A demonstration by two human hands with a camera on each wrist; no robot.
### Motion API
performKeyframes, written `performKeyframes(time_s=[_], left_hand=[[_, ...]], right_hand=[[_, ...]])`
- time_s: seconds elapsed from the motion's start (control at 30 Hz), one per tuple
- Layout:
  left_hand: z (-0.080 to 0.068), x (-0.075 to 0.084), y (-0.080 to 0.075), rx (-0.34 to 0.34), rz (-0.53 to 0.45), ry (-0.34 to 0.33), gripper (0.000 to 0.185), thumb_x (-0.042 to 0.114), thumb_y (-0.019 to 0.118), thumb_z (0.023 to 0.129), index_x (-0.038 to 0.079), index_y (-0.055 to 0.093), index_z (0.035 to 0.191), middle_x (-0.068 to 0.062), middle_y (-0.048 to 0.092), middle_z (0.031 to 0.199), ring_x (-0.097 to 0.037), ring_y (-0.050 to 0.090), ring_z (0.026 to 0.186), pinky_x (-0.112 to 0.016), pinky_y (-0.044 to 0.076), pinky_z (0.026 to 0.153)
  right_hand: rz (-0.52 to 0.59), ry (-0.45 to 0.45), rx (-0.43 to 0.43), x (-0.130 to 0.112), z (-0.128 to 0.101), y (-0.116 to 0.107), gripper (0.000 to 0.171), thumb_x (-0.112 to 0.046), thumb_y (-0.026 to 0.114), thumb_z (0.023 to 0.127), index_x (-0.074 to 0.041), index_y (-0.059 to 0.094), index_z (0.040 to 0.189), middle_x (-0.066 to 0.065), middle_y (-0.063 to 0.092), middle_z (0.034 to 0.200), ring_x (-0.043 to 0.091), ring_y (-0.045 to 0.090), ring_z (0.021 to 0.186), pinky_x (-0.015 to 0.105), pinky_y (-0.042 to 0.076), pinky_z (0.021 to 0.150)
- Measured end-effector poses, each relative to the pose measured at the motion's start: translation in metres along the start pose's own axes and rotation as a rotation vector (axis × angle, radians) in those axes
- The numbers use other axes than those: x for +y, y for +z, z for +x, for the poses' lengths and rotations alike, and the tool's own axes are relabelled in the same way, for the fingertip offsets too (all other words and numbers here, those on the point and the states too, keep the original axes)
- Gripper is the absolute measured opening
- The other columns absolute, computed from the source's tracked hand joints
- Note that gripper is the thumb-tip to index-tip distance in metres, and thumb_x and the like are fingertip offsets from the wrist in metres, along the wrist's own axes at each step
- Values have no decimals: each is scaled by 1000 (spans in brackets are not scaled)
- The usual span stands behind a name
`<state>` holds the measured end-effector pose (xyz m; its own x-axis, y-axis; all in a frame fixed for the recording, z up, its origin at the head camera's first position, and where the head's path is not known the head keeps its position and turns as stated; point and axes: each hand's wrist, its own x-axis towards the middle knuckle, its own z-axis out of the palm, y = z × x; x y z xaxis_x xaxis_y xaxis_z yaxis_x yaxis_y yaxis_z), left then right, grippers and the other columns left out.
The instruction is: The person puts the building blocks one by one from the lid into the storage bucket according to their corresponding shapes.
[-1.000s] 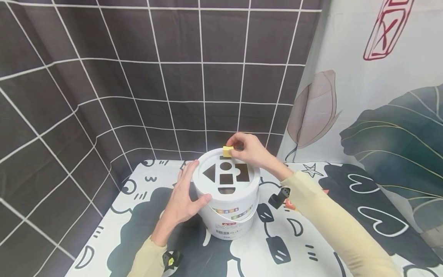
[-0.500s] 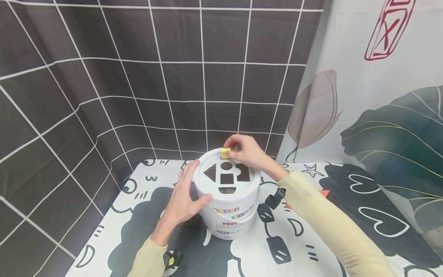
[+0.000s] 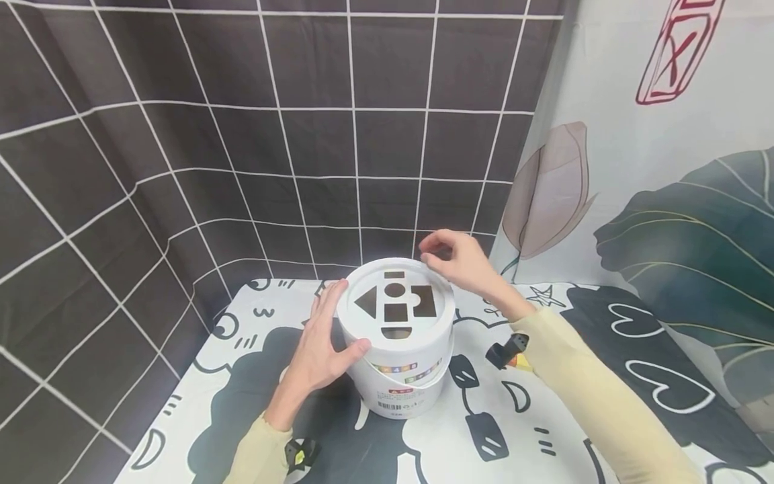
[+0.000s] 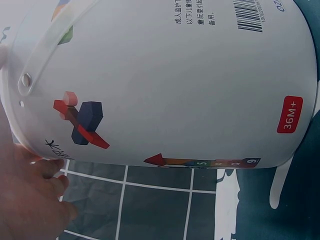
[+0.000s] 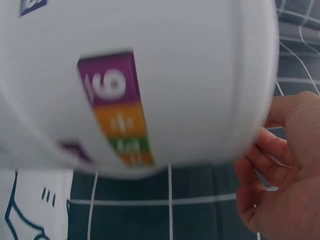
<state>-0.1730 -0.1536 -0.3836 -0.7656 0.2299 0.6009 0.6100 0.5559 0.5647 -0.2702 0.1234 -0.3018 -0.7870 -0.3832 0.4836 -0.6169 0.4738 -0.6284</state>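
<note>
A white bucket [image 3: 396, 380] stands on the patterned table; its lid [image 3: 353, 316] has several shape holes. My left hand [image 3: 323, 343] grips the bucket's left side, thumb on the front of the lid's rim. In the left wrist view the bucket wall [image 4: 165, 75] fills the frame, with the left hand [image 4: 30, 200] at its lower left. My right hand [image 3: 450, 259] hovers just above the lid's far right edge, fingers loosely curled and holding nothing. The right wrist view shows the blurred bucket [image 5: 150, 75] and that hand's fingers [image 5: 280, 190]. No yellow block is visible.
A small orange piece [image 3: 520, 363] lies on the table under my right forearm. A dark tiled backdrop [image 3: 302, 134] closes the back and left, and a leaf-print curtain [image 3: 665, 202] closes the right. The table's cartoon cloth [image 3: 484, 430] extends toward me.
The yellow block that my right hand held at the lid's far slot is gone from sight. The right hand has lifted and drawn back to the right. The left hand has not moved.
</note>
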Motion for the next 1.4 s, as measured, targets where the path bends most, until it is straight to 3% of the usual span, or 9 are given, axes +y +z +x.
performKeyframes(time_s=[0.27, 0.57, 0.77, 1.0, 1.4], left_hand=[[-1, -3, 0, 19, 0, 20, 96, 67, 60, 84, 4, 35, 152, -15, 37, 156, -33, 28, 146, -57, 11, 118], [0, -2, -1, 25, 1, 31, 98, 71, 56, 85, 2, 35, 152, -15, 37, 156, -32, 27, 147, -54, 10, 119], [-1, -2, 0, 25, -2, 31, 98, 71, 55, 85, 2, 35, 152, -15, 37, 156, -33, 27, 146, -55, 10, 118], [-1, -1, 1, 20, -3, 27, 98, 70, 56, 85, 3, 35, 153, -15, 37, 156, -33, 27, 147, -54, 10, 119], [0, -1, 3, 25, 2, 37, 98, 71, 55, 85, 3, 35, 152, -16, 37, 156, -34, 29, 146, -56, 11, 118]], right_hand=[[-33, 112, 22, 24, -42, -34, 19, -3, 65, 91, 2, 66, 109, 14, 69, 105, 28, 62, 99, 44, 48, 88], [-87, 171, 45, 45, -89, -58, 20, -7, 66, 93, 2, 66, 111, 16, 68, 107, 32, 61, 104, 37, 45, 84], [-139, 208, 69, 56, -114, -61, 20, -4, 68, 91, 3, 67, 111, 16, 69, 106, 33, 62, 102, 32, 46, 81], [-207, 277, 71, 65, -140, -61, 24, -5, 71, 90, 2, 66, 112, 15, 68, 106, 32, 61, 99, 38, 46, 81], [-243, 323, 130, 80, -174, -57, 25, -4, 76, 86, 0, 67, 108, 12, 69, 100, 24, 60, 89, 25, 46, 71]])
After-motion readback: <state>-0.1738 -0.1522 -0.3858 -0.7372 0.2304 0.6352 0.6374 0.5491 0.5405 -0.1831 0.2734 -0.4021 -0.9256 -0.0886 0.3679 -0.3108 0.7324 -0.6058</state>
